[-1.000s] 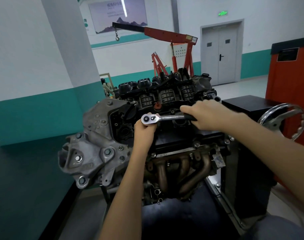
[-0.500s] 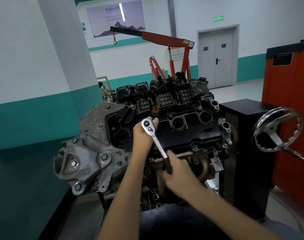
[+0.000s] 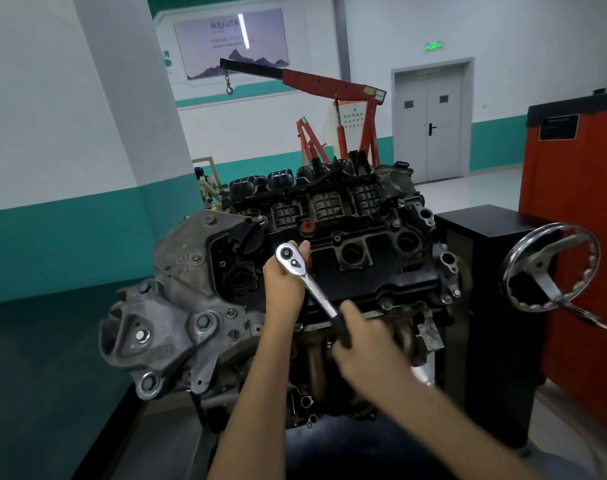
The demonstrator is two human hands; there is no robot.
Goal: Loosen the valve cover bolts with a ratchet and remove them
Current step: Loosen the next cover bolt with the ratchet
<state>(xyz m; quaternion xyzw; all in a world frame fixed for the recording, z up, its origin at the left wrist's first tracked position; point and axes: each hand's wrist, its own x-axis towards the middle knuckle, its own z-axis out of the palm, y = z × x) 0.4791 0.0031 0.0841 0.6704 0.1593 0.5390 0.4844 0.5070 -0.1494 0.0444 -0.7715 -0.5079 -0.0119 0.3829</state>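
Chrome ratchet (image 3: 305,282) stands on the valve cover (image 3: 364,271), left of centre. The left hand (image 3: 283,289) wraps under its head and the right hand (image 3: 360,344) grips the handle. Several bolts (image 3: 386,304) sit unremoved, so most work looks left.

Your ratchet (image 3: 307,277) is shiny silver with a black grip. The valve cover (image 3: 381,282) is black, the casing (image 3: 180,296) beside it dull grey, the pipes (image 3: 314,375) below rusty brown. Behind, the crane (image 3: 329,81) is red, the wall (image 3: 35,133) white over teal
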